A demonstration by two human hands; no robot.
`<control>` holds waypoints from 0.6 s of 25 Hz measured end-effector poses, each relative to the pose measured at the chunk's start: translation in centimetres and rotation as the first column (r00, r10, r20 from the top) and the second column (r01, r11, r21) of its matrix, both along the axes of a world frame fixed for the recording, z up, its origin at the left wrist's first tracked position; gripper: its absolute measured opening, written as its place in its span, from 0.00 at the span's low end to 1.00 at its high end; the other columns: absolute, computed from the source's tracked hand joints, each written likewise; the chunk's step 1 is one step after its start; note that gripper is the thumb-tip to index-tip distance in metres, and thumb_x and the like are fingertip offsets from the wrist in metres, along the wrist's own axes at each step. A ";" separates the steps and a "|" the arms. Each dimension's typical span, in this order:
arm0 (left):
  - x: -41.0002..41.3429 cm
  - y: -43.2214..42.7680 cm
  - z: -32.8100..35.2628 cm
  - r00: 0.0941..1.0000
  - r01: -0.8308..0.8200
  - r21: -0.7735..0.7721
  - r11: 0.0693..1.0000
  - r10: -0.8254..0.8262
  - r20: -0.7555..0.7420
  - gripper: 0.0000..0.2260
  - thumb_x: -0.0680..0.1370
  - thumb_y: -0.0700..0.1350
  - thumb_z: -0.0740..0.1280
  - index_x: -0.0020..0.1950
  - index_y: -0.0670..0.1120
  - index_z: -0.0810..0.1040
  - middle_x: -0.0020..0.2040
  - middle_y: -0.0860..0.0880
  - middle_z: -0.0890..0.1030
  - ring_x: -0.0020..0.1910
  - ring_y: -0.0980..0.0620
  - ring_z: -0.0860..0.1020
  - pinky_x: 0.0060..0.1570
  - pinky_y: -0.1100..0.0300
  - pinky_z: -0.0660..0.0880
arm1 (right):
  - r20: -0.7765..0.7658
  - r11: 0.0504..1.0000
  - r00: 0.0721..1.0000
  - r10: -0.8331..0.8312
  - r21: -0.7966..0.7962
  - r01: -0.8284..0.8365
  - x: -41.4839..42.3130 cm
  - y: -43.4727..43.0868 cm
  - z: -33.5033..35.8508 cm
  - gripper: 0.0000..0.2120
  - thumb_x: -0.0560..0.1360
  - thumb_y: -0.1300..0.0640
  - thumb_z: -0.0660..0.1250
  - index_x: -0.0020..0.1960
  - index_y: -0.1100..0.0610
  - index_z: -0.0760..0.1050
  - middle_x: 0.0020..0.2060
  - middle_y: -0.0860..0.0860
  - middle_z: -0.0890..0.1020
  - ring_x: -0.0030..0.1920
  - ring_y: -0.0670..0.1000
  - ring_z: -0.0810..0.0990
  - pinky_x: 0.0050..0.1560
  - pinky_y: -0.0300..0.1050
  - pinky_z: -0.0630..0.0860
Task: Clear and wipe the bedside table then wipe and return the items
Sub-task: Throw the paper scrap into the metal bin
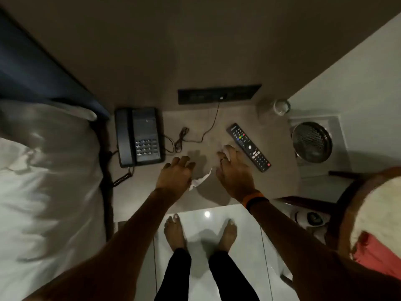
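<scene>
The grey bedside table [143, 192] holds a black telephone [138, 136] at the left, a thin black cable [195, 137] in the middle and a black remote control [248, 146] at the right. A clear glass [281, 107] stands at the far right corner. My left hand [175, 174] hovers over the table's middle with its fingers bent and apart. My right hand [233, 170] is beside the remote, with white tissue [200, 181] showing at its fingertips. A crumpled strip of that tissue runs between the two hands, down to the edge of my left hand.
A bed with white sheets [47, 181] borders the table on the left. A wall socket panel [219, 94] sits behind it. A metal mesh bin [311, 142] stands on the floor at the right, near a wooden chair [347, 203] with cloth. My bare feet stand on glossy white tiles [206, 218].
</scene>
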State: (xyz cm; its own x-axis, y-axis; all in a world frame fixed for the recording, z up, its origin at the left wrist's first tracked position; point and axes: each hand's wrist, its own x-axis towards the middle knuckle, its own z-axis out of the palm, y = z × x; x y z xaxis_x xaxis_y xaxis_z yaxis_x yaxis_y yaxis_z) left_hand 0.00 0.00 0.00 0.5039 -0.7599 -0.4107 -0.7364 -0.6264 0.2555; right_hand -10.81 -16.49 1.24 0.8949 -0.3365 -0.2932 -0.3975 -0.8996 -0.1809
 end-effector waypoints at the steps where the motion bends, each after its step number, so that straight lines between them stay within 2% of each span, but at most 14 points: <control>1: -0.6 -0.6 -2.0 0.999 0.004 0.032 0.999 -0.003 -0.047 0.25 0.79 0.45 0.65 0.76 0.48 0.65 0.75 0.44 0.67 0.70 0.43 0.70 0.63 0.48 0.74 | -0.045 1.000 0.999 -0.022 0.010 0.023 -0.3 -0.2 -2.4 0.23 0.84 0.49 0.56 0.75 0.57 0.68 0.78 0.59 0.63 0.76 0.57 0.66 0.63 0.52 0.79; 3: -1.8 -1.6 -5.5 0.989 -0.062 -0.006 0.998 0.061 -0.138 0.27 0.78 0.45 0.67 0.77 0.51 0.64 0.73 0.44 0.67 0.67 0.42 0.73 0.58 0.48 0.77 | -0.071 0.995 0.993 -0.098 0.012 0.099 -0.5 -1.0 -6.2 0.20 0.84 0.51 0.56 0.72 0.59 0.69 0.78 0.60 0.62 0.74 0.58 0.66 0.62 0.52 0.79; 5: -2.7 -2.5 -7.7 0.979 -0.084 -0.018 0.996 0.079 -0.189 0.30 0.77 0.45 0.70 0.77 0.55 0.62 0.72 0.44 0.65 0.65 0.41 0.74 0.59 0.46 0.78 | -0.084 0.990 0.986 -0.141 0.009 0.142 -0.3 -1.8 -8.9 0.19 0.84 0.54 0.57 0.72 0.60 0.70 0.77 0.60 0.62 0.74 0.60 0.65 0.64 0.52 0.78; 7: -4.1 -3.2 -9.4 0.972 -0.130 -0.067 0.989 0.114 -0.205 0.25 0.78 0.46 0.68 0.74 0.54 0.67 0.72 0.44 0.65 0.65 0.41 0.74 0.61 0.45 0.77 | -0.022 0.984 0.986 -0.163 0.075 0.165 -0.5 -2.3 -10.8 0.19 0.83 0.58 0.58 0.72 0.61 0.71 0.75 0.60 0.66 0.73 0.60 0.67 0.65 0.52 0.77; 9: -5.3 -4.0 -9.9 0.967 -0.187 -0.141 0.972 0.157 -0.199 0.15 0.80 0.46 0.66 0.67 0.48 0.76 0.69 0.43 0.71 0.62 0.40 0.77 0.60 0.46 0.77 | 0.069 0.970 0.980 -0.189 0.168 0.175 -1.2 -2.6 -11.5 0.17 0.82 0.63 0.59 0.69 0.62 0.75 0.70 0.61 0.72 0.70 0.60 0.72 0.67 0.52 0.75; 11: -6.3 -5.3 -10.2 0.967 -0.230 -0.184 0.956 0.203 -0.156 0.09 0.80 0.41 0.66 0.57 0.43 0.82 0.61 0.42 0.79 0.55 0.40 0.80 0.53 0.49 0.79 | 0.133 0.948 0.964 -0.231 0.255 0.192 -2.3 -3.4 -11.8 0.15 0.80 0.66 0.60 0.64 0.63 0.79 0.66 0.61 0.77 0.67 0.60 0.76 0.67 0.51 0.75; 13: -6.9 -6.5 -9.7 0.955 -0.287 -0.207 0.935 0.262 -0.142 0.07 0.78 0.36 0.66 0.50 0.41 0.84 0.53 0.41 0.83 0.47 0.42 0.82 0.46 0.54 0.79 | 0.154 0.926 0.958 -0.242 0.330 0.181 -3.5 -3.9 -11.2 0.14 0.80 0.66 0.61 0.62 0.63 0.81 0.64 0.61 0.79 0.65 0.59 0.79 0.66 0.51 0.76; 15: -7.5 -8.3 -8.6 0.925 -0.366 -0.236 0.900 0.326 -0.193 0.08 0.77 0.33 0.67 0.46 0.40 0.85 0.47 0.42 0.84 0.42 0.45 0.82 0.43 0.61 0.76 | 0.177 0.910 0.946 -0.272 0.366 0.194 -4.9 -5.5 -10.3 0.13 0.80 0.65 0.62 0.60 0.63 0.81 0.62 0.61 0.80 0.62 0.59 0.80 0.65 0.52 0.77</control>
